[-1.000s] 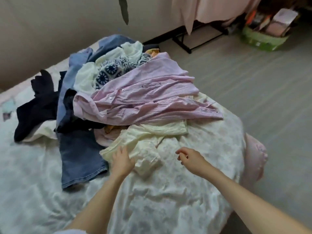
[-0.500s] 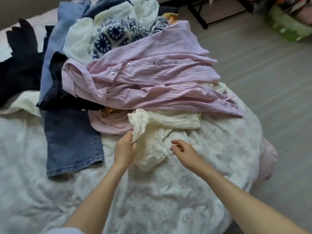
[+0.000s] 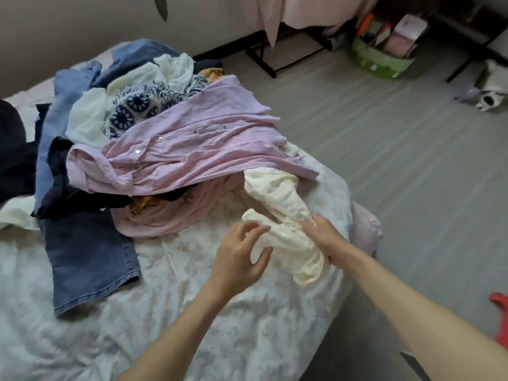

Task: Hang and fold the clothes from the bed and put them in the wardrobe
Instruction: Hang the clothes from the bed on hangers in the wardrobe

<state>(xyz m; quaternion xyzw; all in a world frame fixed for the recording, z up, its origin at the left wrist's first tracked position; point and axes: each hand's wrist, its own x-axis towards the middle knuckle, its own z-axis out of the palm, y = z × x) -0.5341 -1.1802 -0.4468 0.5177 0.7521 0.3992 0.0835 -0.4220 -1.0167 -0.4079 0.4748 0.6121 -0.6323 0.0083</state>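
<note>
Clothes [image 3: 165, 144] sit heaped on the bed [image 3: 192, 325], w/ one cream top [image 3: 286, 213] drawn out to the near right edge of the heap, its far end tucked under the pink striped shirt [image 3: 192, 149]. Right hand [image 3: 324, 237] grips the cream top's bunched middle, fingers curled round the fabric. Left hand [image 3: 239, 259] is at the near-left fold of the same top: fingers spread and bent, thumb under the cloth, so it looks like a loose pinch rather than a firm hold, tho blur makes that hard to be sure of.

Step in hand, as I judge it: picking the first garment off the pile, i.e. very early; nothing folded or hung yet, no wardrobe in view.

Next move prob calls for:
- lifting the top clear of the striped shirt w/o dragging the heap along
- finding shoulders or hem w/ both hands, shaking it flat
- laying it on the bare quilt nearest the person to fold, or getting a hanger (none seen).

Jeans [image 3: 88, 257] lie flat left of the hands, apart from them. Thin fabric, will crumple and slip easily.
</note>
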